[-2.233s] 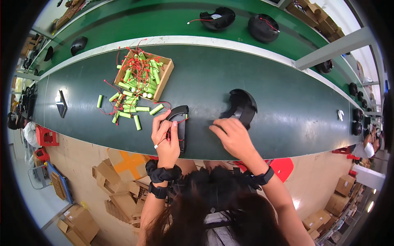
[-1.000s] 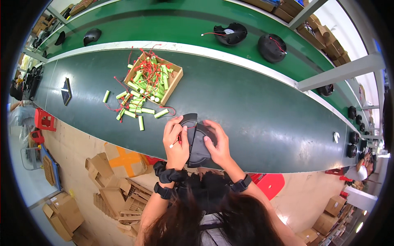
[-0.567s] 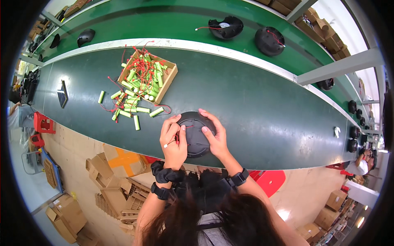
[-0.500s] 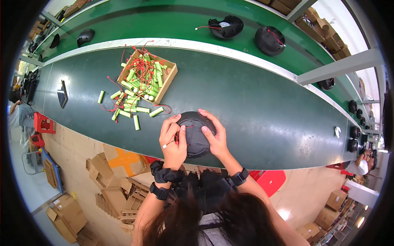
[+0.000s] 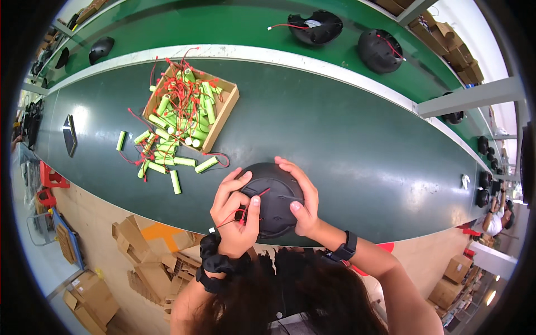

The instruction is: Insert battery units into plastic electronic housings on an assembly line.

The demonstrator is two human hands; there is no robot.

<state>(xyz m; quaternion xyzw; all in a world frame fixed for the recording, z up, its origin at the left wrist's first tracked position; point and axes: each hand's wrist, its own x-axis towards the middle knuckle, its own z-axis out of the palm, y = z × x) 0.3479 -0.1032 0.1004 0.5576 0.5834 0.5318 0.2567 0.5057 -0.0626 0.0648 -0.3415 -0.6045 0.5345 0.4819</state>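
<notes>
Both my hands grip a round black plastic housing [image 5: 277, 196] at the near edge of the bench. My left hand [image 5: 234, 209] is closed on its left side, with the thumb and bent index finger by a red wire [image 5: 238, 212]. This wire ends in a small white plug [image 5: 212, 230] that hangs beside the palm. My right hand [image 5: 304, 201] wraps the right side, fingers over the far rim and thumb on the face. Left of the housing lie loose green battery cells [image 5: 176, 182] with red leads. Whether my left fingers pinch the wire is unclear.
A cardboard box [image 5: 226, 120] full of green cells and tangled red leads stands beyond the loose ones. Across a white rail [image 5: 262, 64], black housings [image 5: 380, 51] rest on a green belt [image 5: 212, 28]. A dark flat device [image 5: 69, 135] lies far left; flattened cardboard [image 5: 151, 273] covers floor below.
The housing sits lower in the picture and its face is turned somewhat. Both hands have moved with it, keeping their grip. My right elbow has swung outward, and the whole view has shifted slightly.
</notes>
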